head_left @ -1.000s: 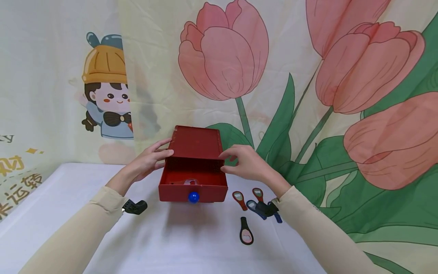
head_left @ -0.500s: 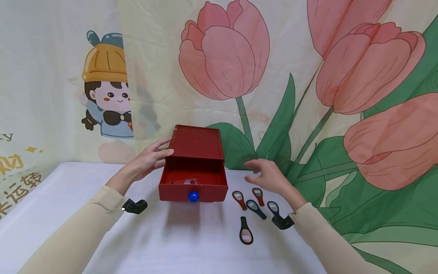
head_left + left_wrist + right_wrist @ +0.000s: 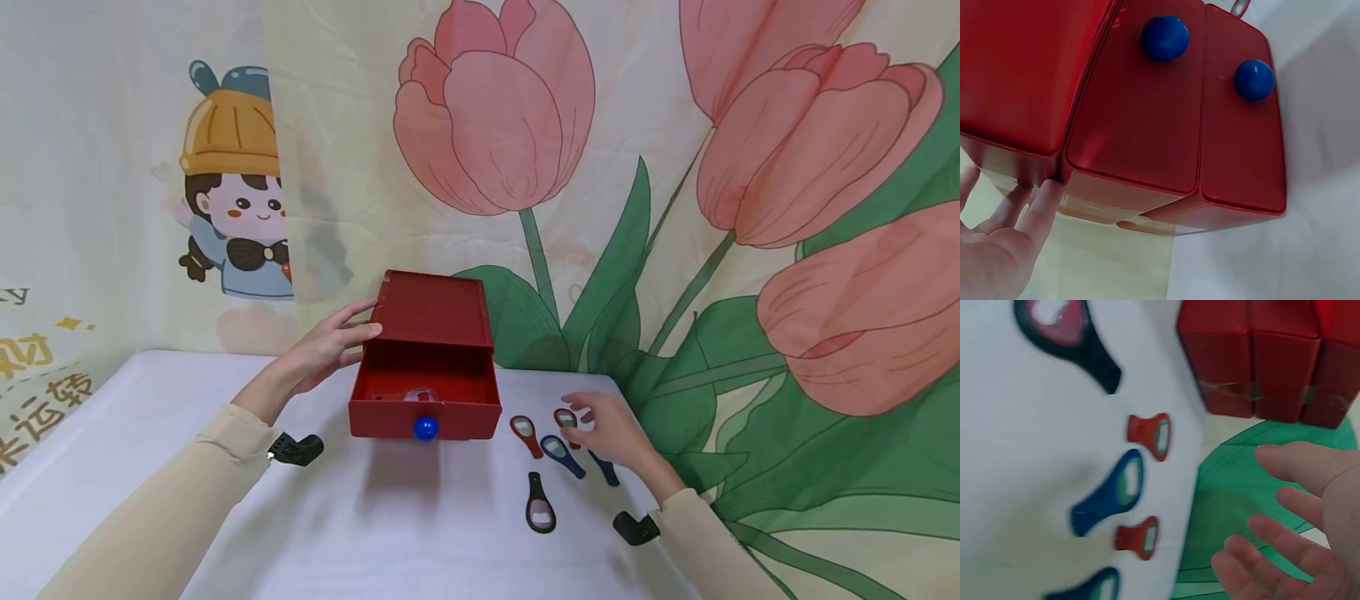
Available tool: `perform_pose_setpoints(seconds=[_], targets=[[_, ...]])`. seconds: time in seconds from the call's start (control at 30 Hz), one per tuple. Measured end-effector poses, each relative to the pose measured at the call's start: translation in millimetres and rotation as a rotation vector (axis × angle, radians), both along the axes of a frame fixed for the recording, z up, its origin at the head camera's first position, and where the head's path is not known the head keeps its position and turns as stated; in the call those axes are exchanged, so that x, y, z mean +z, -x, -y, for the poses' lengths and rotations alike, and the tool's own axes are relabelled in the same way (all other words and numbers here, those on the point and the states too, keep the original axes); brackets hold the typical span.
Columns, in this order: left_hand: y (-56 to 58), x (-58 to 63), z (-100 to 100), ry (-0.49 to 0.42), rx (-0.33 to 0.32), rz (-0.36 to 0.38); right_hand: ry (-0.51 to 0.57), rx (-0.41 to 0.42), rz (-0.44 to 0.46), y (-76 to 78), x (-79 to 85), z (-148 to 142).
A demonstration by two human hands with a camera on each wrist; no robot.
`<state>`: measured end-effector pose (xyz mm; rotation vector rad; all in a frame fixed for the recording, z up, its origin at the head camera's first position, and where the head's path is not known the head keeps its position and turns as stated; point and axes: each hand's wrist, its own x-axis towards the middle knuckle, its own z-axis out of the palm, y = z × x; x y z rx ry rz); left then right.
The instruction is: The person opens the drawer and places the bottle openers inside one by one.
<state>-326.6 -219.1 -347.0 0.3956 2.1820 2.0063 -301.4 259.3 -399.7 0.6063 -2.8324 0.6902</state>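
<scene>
A red drawer box (image 3: pixel 435 308) with blue round knobs stands on the table, its top drawer (image 3: pixel 461 423) pulled out. Something small and partly clear (image 3: pixel 420 395) lies in that drawer; its kind is too small to tell. My left hand (image 3: pixel 315 354) rests its fingertips against the box's left side, fingers spread, as the left wrist view also shows. My right hand (image 3: pixel 611 429) hovers, loosely spread and holding nothing, over several paddle-shaped pieces with oval windows. Among these are a red piece (image 3: pixel 527 435), a blue piece (image 3: pixel 562 456) and a black piece (image 3: pixel 540 504). Another red piece and blue piece are partly hidden by my right hand.
The white table (image 3: pixel 420 542) ends at the back against a hanging cloth (image 3: pixel 337 167) printed with tulips and a cartoon figure. Two lower closed drawers (image 3: pixel 1141 106) show in the left wrist view. Black wrist cameras (image 3: pixel 296 450) are worn on both wrists.
My right hand has left the open drawer's right edge and moved right and down to above the paddle-shaped pieces. My left hand has stayed at the box's side.
</scene>
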Motion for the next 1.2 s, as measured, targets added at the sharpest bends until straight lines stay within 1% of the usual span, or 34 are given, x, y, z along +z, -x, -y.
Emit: perform_pose_setpoints(seconds=[0.17, 0.3, 0.4, 0.5, 0.63, 0.77, 0.97, 1.2], targets=[[-1.2, -0.1, 0, 0.008, 0.012, -0.003, 0.024, -0.060, 0.059, 2.0, -27.8, -5], [0.1, -0.1, -2, 0.001, 0.008, 0.002, 0.029, -0.076, 0.081, 4.6, -46.5, -9], [0.9, 0.1, -3, -0.005, 0.000, 0.009, 0.029, -0.083, 0.093, 7.2, -57.4, -10], [0.7, 0.3, -3, -0.010, -0.001, 0.011, 0.031, -0.079, 0.105, 9.8, -64.9, -9], [-0.8, 1.1, -3, -0.008, 0.000, 0.004, 0.014, -0.069, 0.113, 12.2, -71.2, -7], [-1.9, 1.4, -2, -0.004, 0.003, 0.003, -0.009, -0.089, 0.125, 12.5, -74.1, -4], [-1.6, 0.8, -1, -0.006, 0.005, 0.001, -0.020, -0.124, 0.170, 14.1, -74.1, 1], [-0.8, 0.5, -1, -0.007, 0.010, 0.003, -0.045, -0.142, 0.188, 14.6, -71.1, 5]])
